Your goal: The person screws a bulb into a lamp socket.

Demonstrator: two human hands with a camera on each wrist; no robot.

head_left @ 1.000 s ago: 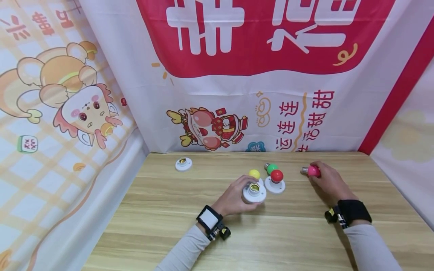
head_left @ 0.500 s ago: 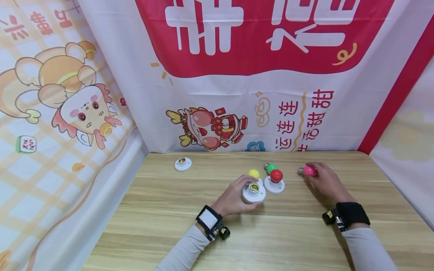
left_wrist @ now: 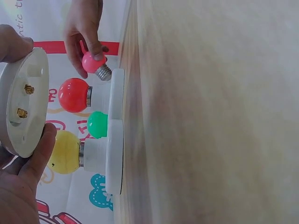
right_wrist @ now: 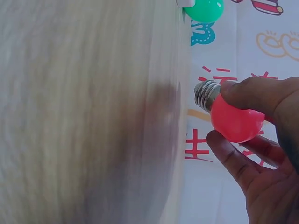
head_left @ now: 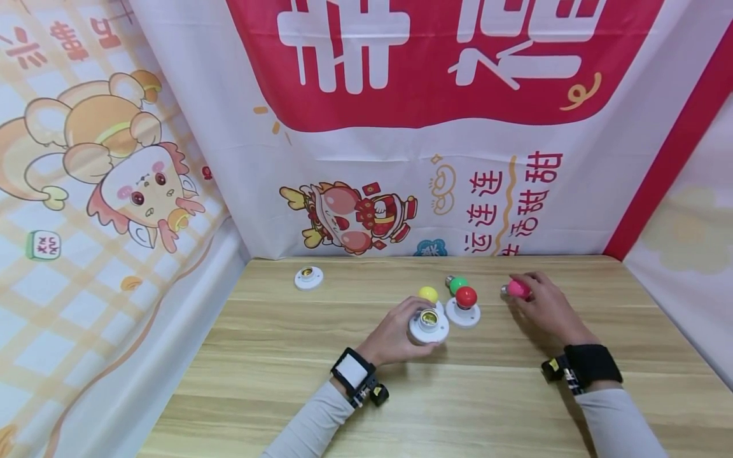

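My left hand (head_left: 395,334) grips a round white lamp holder (head_left: 433,336) by its edges, its brass-lined socket facing up. The left wrist view shows the holder's hollow underside with two brass screws (left_wrist: 29,89), raised above the table. Over on the right, my right hand (head_left: 548,310) pinches a pink light bulb (head_left: 519,289) by its globe between thumb and fingers. The bulb's silver screw base (right_wrist: 207,94) points left, and the right wrist view shows it lifted off the wood.
Behind the held lamp holder, a yellow bulb (head_left: 428,294) and a red bulb (head_left: 466,297) stand in white holders. A loose green bulb (head_left: 458,285) lies behind the red one. Another bulbless holder (head_left: 309,278) sits at the back left. A printed cloth (head_left: 366,146) hangs behind the table.
My right hand has shifted a little to the left with the pink bulb in its fingers. The left hand and its lamp holder have stayed in place.
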